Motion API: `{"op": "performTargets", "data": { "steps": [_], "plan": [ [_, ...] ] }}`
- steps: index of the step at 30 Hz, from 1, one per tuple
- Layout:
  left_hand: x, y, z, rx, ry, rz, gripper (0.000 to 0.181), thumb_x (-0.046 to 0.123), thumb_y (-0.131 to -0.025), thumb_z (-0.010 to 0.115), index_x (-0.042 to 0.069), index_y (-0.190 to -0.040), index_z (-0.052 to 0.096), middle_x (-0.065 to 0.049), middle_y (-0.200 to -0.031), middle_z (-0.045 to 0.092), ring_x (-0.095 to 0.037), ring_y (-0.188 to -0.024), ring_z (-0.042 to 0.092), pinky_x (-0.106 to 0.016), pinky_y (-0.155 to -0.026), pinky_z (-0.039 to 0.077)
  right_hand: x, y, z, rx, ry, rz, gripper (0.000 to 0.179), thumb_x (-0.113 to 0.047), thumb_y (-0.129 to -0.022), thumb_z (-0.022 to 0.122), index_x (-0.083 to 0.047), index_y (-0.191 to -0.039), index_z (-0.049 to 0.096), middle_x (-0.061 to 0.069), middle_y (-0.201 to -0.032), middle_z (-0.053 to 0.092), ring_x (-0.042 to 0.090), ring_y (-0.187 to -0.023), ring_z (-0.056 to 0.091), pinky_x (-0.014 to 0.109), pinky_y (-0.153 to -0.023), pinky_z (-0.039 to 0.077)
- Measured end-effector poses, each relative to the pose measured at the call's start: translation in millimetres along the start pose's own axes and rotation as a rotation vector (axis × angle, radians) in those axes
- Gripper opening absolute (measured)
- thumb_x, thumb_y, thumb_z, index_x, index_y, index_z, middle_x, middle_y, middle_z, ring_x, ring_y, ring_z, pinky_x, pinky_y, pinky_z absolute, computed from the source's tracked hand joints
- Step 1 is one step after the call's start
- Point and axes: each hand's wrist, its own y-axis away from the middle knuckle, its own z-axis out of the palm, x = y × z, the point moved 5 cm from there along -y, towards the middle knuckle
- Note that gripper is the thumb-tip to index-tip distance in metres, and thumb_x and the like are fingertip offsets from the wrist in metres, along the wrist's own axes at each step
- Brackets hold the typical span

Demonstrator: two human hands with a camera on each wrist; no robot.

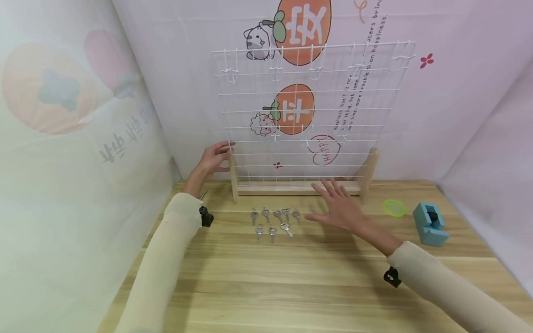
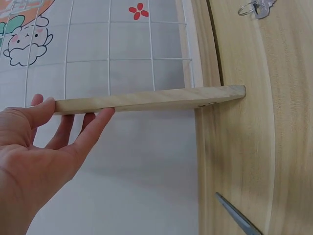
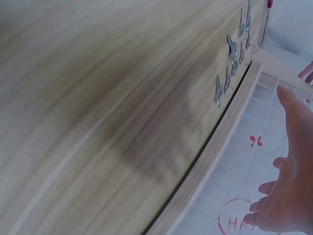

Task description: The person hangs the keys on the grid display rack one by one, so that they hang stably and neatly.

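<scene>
My left hand (image 1: 214, 158) holds the left wooden side support (image 2: 151, 99) of a white wire grid rack (image 1: 306, 111). In the left wrist view its thumb is at the support's end and the fingertips are against the lower face. My right hand (image 1: 339, 206), fingers spread and holding nothing, is over the table in front of the rack's wooden bottom rail (image 1: 275, 190). Several silver keys (image 1: 272, 231) with small rings lie in two loose rows left of the right hand. White wire hooks (image 1: 275, 73) hang along the grid's top.
At the right of the table (image 1: 250, 286) stand a light blue tape dispenser (image 1: 430, 224) and a yellow-green ring (image 1: 394, 207). A pointed metal tool (image 2: 238, 214) lies by the rack's left foot. Printed cloth walls (image 1: 183, 92) enclose the back and sides.
</scene>
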Motion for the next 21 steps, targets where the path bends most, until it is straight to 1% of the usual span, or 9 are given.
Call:
{"op": "performTargets", "data": {
  "steps": [4,8,11,15,19,21],
  "plan": [
    [-2.0,-1.4,-3.0,-0.007,0.023,-0.030,0.043,0.011,-0.110,0.053,0.014,-0.153,0.053,-0.014,-0.163,0.040,-0.034,-0.146,0.044,-0.065,-0.109,0.045,-7.6,-12.5,15.7,-0.046,-0.039,0.027,0.104,-0.072,-0.085,0.070,-0.014,-0.163,0.034,0.021,-0.170,0.021,0.049,-0.155,0.015,0.066,-0.125,0.015],
    [-2.6,-2.4,-3.9,-0.009,0.030,-0.060,0.042,0.014,-0.110,0.053,0.017,-0.152,0.055,-0.011,-0.163,0.041,-0.032,-0.145,0.045,-0.062,-0.108,0.048,-15.2,-21.9,26.4,-0.074,-0.080,0.043,0.103,-0.072,-0.086,0.069,-0.015,-0.164,0.033,0.019,-0.170,0.022,0.048,-0.155,0.017,0.064,-0.126,0.016],
    [-2.1,-1.0,-4.8,-0.012,0.032,-0.072,0.041,0.013,-0.110,0.053,0.018,-0.151,0.055,-0.011,-0.162,0.042,-0.032,-0.145,0.045,-0.060,-0.107,0.050,-21.8,-28.0,33.1,-0.082,-0.111,0.043,0.100,-0.068,-0.088,0.071,-0.014,-0.163,0.034,0.021,-0.169,0.025,0.049,-0.154,0.020,0.063,-0.126,0.018],
    [-1.8,0.6,-4.0,-0.023,0.042,-0.076,0.042,0.012,-0.111,0.051,0.018,-0.152,0.055,-0.010,-0.162,0.042,-0.032,-0.145,0.044,-0.060,-0.108,0.049,-29.8,-35.6,42.6,-0.074,-0.149,0.035,0.095,-0.059,-0.089,0.075,-0.013,-0.162,0.036,0.022,-0.166,0.031,0.050,-0.152,0.025,0.064,-0.124,0.022],
    [-1.9,0.9,-3.6,-0.025,0.052,-0.073,0.042,0.013,-0.111,0.051,0.017,-0.152,0.055,-0.011,-0.163,0.041,-0.032,-0.146,0.044,-0.060,-0.108,0.049,-41.8,-46.2,50.2,-0.041,-0.179,-0.011,0.086,-0.050,-0.091,0.078,-0.010,-0.159,0.042,0.022,-0.162,0.039,0.050,-0.149,0.032,0.066,-0.122,0.025],
    [-1.4,0.4,-3.4,-0.027,0.059,-0.071,0.042,0.013,-0.111,0.051,0.016,-0.153,0.054,-0.012,-0.163,0.040,-0.032,-0.146,0.043,-0.061,-0.109,0.048,-49.1,-51.7,52.3,-0.026,-0.196,-0.033,0.083,-0.047,-0.090,0.080,-0.009,-0.156,0.047,0.022,-0.157,0.046,0.049,-0.146,0.038,0.066,-0.121,0.029]
  ]
}}
